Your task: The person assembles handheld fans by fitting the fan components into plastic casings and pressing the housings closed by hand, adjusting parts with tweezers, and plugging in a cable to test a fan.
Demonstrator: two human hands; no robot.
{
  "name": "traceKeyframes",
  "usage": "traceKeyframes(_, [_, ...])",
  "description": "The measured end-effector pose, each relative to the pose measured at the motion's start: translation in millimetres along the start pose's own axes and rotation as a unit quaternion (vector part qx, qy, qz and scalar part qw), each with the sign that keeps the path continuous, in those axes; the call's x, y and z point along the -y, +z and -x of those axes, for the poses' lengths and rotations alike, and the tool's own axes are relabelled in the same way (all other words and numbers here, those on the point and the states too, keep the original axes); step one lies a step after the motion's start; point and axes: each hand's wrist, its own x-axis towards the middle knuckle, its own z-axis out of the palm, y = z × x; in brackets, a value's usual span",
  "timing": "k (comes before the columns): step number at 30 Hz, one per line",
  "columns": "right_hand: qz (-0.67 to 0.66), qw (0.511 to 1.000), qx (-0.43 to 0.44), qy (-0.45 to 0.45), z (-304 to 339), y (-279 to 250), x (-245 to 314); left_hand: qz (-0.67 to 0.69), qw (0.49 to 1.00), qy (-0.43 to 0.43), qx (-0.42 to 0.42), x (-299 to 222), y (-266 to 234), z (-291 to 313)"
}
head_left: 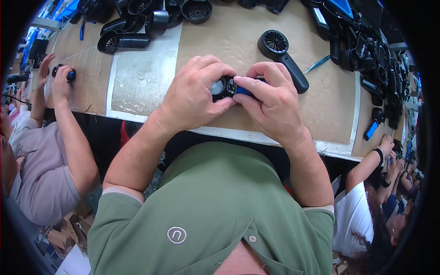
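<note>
Above the table's near edge, I hold an opened handheld fan housing [222, 94] between both hands. Its black round head shows a pale disc inside, with small parts at the neck and a blue cylinder [244, 91] in the handle section. My left hand [190, 94] is closed around the round head, thumb below and fingers above. Thumb and fingertips of my right hand [276, 98] pinch the handle section by the neck, partly covering the blue cylinder. Just beyond my right hand lies a black handheld fan [293, 71] with a slotted round grille.
A teal pen-like tool [317, 64] lies right of the fan. Black fan housings [133, 41] are piled at far left, and more black parts [366, 64] line the right side. Co-workers' hands [60, 87] work at the left, others [387, 145] at the right.
</note>
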Motion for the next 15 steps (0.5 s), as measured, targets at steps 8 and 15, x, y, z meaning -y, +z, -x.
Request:
traceKeyframes(8, [-0.021, 0.999, 0.037, 0.030, -4.1, -1.2, -0.7, 0.006, 1.000, 0.007, -0.016, 4.0, 2.5, 2.7])
traceKeyframes(15, [-0.061, 0.994, 0.064, 0.068, -8.5, -2.2, -3.3, 0.008, 1.000, 0.017, -0.023, 6.5, 4.7, 5.1])
